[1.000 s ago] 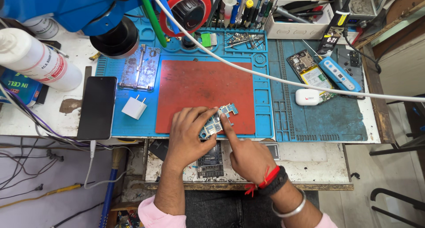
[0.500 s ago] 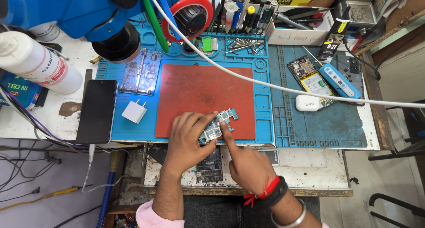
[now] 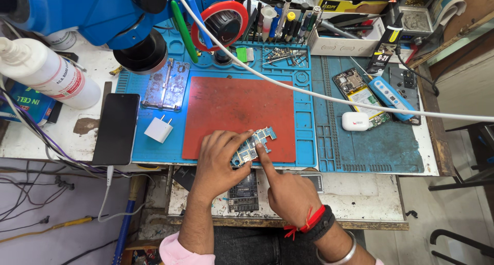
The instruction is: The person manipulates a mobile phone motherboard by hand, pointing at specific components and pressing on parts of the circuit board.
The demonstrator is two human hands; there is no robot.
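At the far left I see a white bottle (image 3: pixel 49 77) lying on the bench, with a dark phone (image 3: pixel 117 128) just right of it, face up at the edge of the blue mat (image 3: pixel 309 136). A white charger (image 3: pixel 159 129) sits on the mat between the phone and the red pad (image 3: pixel 236 110). Above them hangs the blue microscope (image 3: pixel 103 12), and a metal jig (image 3: pixel 166 84) lies under its lens.

My left hand (image 3: pixel 218 162) rests at the near edge of the red pad, fingers curled around the board (image 3: pixel 253 145), gripping its lower left end between thumb and fingertips. The board lies tilted, its upper right end over the pad, its lower end at the mat's front rim.

My right hand (image 3: pixel 288 195) comes in just beside it: the forefinger is stretched out and its tip presses on the board's middle, the other fingers folded into the palm, grasping nothing.

Further right, a white cable (image 3: pixel 360 103) crosses the mat, passing over an opened phone (image 3: pixel 360 92) and a white earbud case (image 3: pixel 355 121).
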